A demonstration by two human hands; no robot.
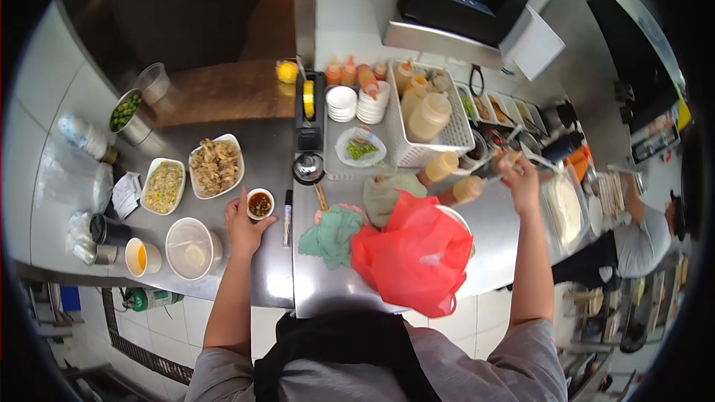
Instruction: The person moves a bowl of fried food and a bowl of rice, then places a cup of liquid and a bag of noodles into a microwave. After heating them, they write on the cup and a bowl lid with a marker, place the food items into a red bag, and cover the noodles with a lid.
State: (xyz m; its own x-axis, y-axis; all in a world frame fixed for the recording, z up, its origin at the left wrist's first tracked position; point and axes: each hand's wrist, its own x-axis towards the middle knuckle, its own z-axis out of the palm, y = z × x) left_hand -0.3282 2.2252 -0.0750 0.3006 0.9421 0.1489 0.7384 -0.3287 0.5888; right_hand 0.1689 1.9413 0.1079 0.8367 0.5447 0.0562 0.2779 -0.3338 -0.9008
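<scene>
My left hand (244,225) has its thumb and fingers around a small white sauce bowl (269,195) on the steel counter, with dark sauce and bits in it. Left of that stand a dish of fried pieces (216,166) and a dish of yellow fried rice (164,187). A black marker (287,218) lies just right of the bowl. Over the right counter, my right hand (519,177) is raised with its fingers curled together near the sauce pots; blur hides what they hold. Squeeze bottles (468,190) lean close to its left.
A red plastic bag (410,253) and a green cloth (331,236) lie near the front edge. Behind them stands a white basket (428,152) of bottles. A plastic tub (194,249) sits front left. Another person (644,238) works at far right.
</scene>
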